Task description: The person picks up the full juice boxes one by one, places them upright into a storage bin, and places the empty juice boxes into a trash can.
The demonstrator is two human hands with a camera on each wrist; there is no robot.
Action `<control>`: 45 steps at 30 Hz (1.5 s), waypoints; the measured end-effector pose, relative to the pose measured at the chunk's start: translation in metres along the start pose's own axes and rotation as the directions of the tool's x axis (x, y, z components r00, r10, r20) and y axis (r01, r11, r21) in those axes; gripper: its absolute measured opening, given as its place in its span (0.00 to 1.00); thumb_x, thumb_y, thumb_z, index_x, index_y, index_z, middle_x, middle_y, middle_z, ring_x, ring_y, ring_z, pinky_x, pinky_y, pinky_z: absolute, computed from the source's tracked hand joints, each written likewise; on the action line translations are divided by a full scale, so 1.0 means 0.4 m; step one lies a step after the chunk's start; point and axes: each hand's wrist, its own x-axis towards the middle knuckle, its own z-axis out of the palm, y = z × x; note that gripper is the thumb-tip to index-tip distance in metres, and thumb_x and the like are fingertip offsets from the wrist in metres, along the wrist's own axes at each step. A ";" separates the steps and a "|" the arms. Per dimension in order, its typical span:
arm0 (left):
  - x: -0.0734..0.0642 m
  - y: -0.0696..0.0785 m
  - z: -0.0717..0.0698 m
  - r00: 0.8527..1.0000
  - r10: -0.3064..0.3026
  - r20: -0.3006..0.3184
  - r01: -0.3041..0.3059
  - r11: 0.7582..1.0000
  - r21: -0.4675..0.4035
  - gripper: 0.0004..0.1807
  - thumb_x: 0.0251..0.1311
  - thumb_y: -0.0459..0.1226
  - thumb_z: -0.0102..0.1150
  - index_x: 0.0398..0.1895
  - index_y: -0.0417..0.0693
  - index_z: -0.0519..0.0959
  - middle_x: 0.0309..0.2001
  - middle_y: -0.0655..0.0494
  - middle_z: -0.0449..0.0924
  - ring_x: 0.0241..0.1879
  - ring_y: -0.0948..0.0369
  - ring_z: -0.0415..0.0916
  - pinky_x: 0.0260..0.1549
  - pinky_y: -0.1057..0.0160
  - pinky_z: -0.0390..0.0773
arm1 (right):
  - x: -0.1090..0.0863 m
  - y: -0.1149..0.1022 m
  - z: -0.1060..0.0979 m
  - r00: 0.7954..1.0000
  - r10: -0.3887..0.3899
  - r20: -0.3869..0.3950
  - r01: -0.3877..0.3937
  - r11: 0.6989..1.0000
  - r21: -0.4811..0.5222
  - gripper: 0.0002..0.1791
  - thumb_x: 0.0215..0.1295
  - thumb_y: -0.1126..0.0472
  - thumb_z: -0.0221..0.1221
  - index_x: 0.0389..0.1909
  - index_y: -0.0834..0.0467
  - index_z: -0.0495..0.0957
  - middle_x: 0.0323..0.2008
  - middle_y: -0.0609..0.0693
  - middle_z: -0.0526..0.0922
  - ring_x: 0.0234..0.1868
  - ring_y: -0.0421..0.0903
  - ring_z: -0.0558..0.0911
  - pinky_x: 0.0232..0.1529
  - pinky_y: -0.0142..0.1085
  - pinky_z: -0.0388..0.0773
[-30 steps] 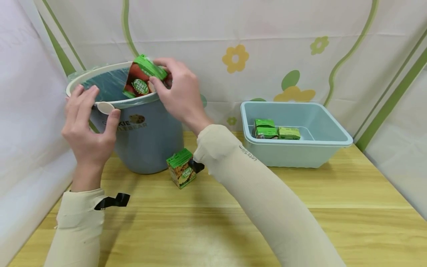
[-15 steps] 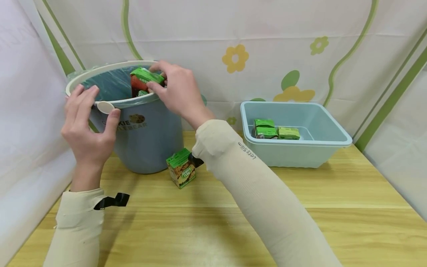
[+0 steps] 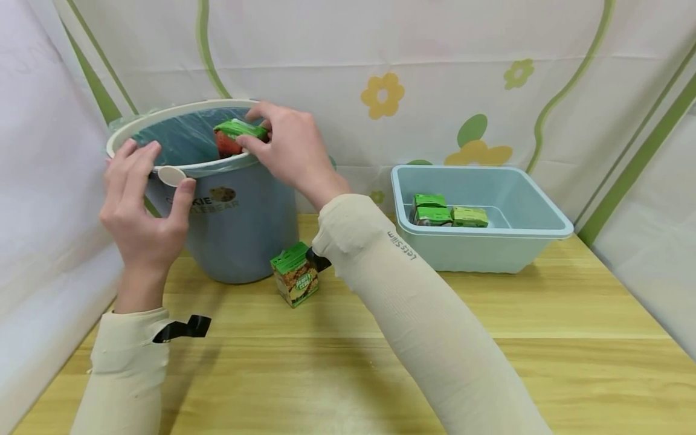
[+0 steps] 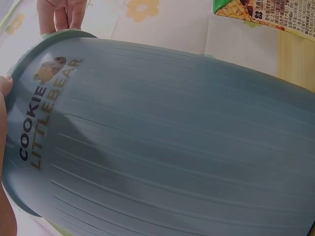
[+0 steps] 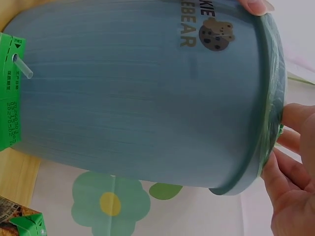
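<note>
A grey-blue trash bin [image 3: 239, 235] with a pale rim and a clear plastic liner stands at the left. My left hand [image 3: 144, 217] grips its rim, fingers over the edge and thumb on the outside near the oval tab. My right hand [image 3: 293, 145] pinches a red and green juice box [image 3: 227, 142] just inside the bin's right side; the near rim hides its lower part. In the right wrist view the right fingers [image 5: 290, 172] lie at the lined rim. A second juice box [image 3: 295, 281], brown and green, stands on the table beside the bin's foot.
A light blue plastic tub [image 3: 484, 251] stands at the right with several green-topped juice boxes [image 3: 434, 216] in its left part. The wooden table [image 3: 435, 314] meets a white flowered cloth [image 3: 337, 78] at the back and sides.
The red and green juice box has sunk lower inside the bin, and my right hand has dipped slightly with it. My left hand and the box on the table have stayed put.
</note>
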 end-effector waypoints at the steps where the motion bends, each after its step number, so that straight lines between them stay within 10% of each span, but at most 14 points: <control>1: 0.000 -0.001 0.000 1.000 -0.001 0.000 0.001 1.000 -0.001 0.38 0.59 0.64 0.66 0.59 0.43 0.87 0.59 0.43 0.88 0.72 0.53 0.77 0.82 0.53 0.59 | 0.000 0.000 0.000 1.000 -0.003 0.000 0.003 1.000 -0.005 0.24 0.76 0.43 0.63 0.67 0.45 0.80 0.55 0.43 0.89 0.52 0.37 0.84 0.50 0.29 0.81; 28: -0.002 0.009 0.004 1.000 0.012 0.004 -0.012 1.000 -0.002 0.38 0.60 0.63 0.66 0.59 0.40 0.87 0.59 0.40 0.87 0.71 0.50 0.77 0.82 0.50 0.59 | -0.002 0.008 -0.006 1.000 -0.017 0.020 0.017 1.000 -0.018 0.26 0.76 0.42 0.62 0.69 0.48 0.78 0.57 0.44 0.87 0.57 0.38 0.84 0.58 0.30 0.80; 45: 0.001 0.035 0.007 1.000 -0.003 0.009 0.003 1.000 0.000 0.38 0.61 0.62 0.65 0.59 0.38 0.86 0.59 0.37 0.87 0.71 0.48 0.77 0.81 0.51 0.62 | -0.050 0.066 -0.013 0.982 -0.166 -0.086 0.182 0.953 0.243 0.27 0.76 0.49 0.65 0.72 0.48 0.77 0.69 0.45 0.80 0.69 0.40 0.78 0.67 0.26 0.75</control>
